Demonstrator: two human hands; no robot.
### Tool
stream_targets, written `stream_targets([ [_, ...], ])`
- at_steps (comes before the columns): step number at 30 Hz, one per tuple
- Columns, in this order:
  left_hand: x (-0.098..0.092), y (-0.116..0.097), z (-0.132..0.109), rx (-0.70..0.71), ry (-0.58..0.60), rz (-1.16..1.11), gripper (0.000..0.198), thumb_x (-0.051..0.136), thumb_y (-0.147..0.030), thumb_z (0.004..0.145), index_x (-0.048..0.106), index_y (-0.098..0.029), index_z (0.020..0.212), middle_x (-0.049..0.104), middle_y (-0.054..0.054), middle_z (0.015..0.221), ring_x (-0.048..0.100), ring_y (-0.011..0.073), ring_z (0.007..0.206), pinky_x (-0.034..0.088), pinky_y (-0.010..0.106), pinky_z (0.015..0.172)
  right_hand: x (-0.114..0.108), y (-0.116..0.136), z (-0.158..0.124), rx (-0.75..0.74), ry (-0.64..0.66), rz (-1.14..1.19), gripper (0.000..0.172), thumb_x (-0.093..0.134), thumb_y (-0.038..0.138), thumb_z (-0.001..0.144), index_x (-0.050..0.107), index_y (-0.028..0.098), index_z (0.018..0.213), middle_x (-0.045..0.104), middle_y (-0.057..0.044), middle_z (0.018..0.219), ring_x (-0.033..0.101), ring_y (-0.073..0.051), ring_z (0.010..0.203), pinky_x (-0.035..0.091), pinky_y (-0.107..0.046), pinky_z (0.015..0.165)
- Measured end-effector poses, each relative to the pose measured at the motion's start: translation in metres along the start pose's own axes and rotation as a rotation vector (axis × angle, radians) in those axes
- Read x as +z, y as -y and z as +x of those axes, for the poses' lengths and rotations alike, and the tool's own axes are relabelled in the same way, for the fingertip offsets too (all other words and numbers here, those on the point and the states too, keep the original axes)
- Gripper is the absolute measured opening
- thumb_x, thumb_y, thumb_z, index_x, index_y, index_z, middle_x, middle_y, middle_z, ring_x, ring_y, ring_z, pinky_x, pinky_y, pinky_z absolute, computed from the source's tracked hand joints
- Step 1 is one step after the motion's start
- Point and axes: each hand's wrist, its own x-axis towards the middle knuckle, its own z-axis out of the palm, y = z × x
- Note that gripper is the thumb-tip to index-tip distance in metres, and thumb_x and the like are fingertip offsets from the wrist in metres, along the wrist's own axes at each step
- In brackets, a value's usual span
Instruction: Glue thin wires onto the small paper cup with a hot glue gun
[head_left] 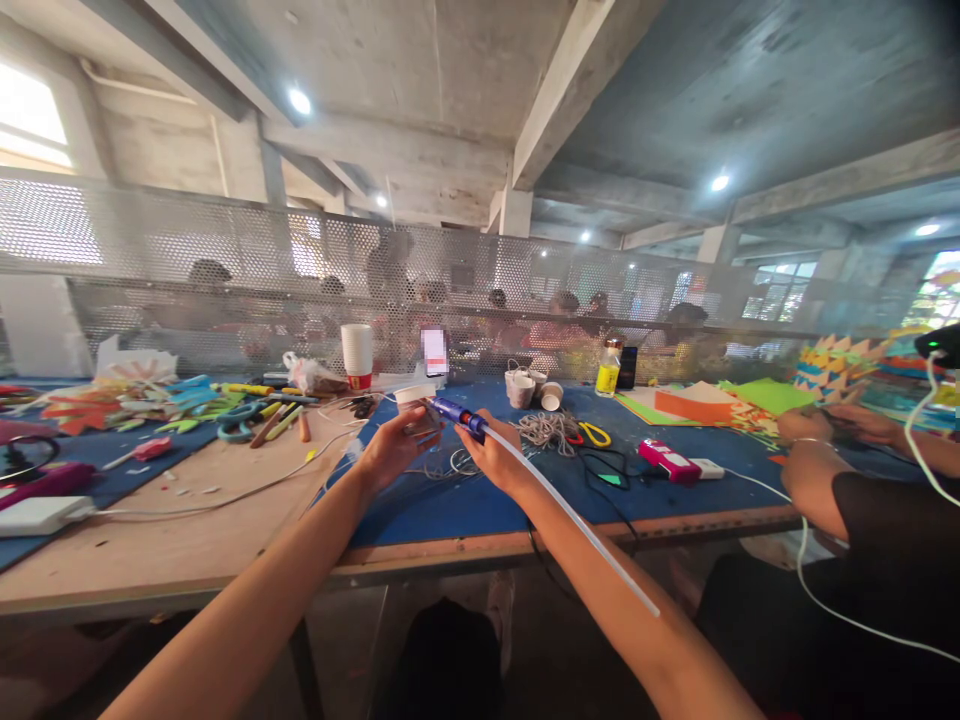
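Note:
My right hand is closed around a blue glue gun, and a long white glue stick trails back from it over my forearm. The gun's tip points at a small paper cup that my left hand grips from below, just above the blue mat. A tangle of twine and yellow-handled scissors lie just beyond my right hand.
A wooden table carries a stack of paper cups, pens, cut coloured paper, a yellow bottle and a pink device. At right a co-worker's hands work beside coloured sheets. A mesh screen backs the table.

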Motion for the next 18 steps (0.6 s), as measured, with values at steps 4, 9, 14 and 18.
stream_targets([
  [4,0.0006,-0.0006,-0.0001,0.002,-0.003,0.001,0.028,0.065,-0.019,0.087,0.074,-0.017,0.114,0.079,0.009,0.096,0.073,0.0241,0.093,0.055,0.036,0.083,0.0019,-0.0012,-0.0006,-0.003,-0.007,0.001,0.030,0.054,0.048,0.100,0.063,0.020,0.097,0.073,-0.004,0.076,0.070,-0.018,0.071,0.038,-0.023,0.061],
  [9,0.0014,-0.0003,-0.0002,0.007,-0.002,-0.001,0.026,0.064,-0.019,0.087,0.074,-0.017,0.111,0.079,0.008,0.095,0.073,0.0238,0.091,0.055,0.036,0.083,0.0016,-0.0011,-0.0004,0.006,-0.001,-0.006,0.029,0.055,0.048,0.100,0.063,0.020,0.098,0.072,-0.004,0.075,0.069,-0.018,0.071,0.038,-0.023,0.060],
  [14,0.0006,0.0000,0.0000,0.008,0.014,-0.011,0.022,0.065,-0.019,0.087,0.075,-0.017,0.106,0.079,0.008,0.093,0.073,0.0232,0.090,0.055,0.036,0.083,0.0010,-0.0012,0.0000,-0.004,-0.009,0.002,0.028,0.055,0.047,0.100,0.063,0.020,0.097,0.072,-0.004,0.075,0.069,-0.018,0.070,0.038,-0.023,0.061],
  [18,0.0019,-0.0010,-0.0013,0.012,0.013,-0.015,0.021,0.066,-0.019,0.086,0.075,-0.017,0.105,0.079,0.008,0.092,0.073,0.0233,0.090,0.055,0.036,0.083,0.0023,-0.0027,-0.0003,-0.008,-0.019,-0.002,0.028,0.056,0.047,0.100,0.063,0.020,0.096,0.072,-0.003,0.074,0.069,-0.017,0.069,0.037,-0.023,0.060],
])
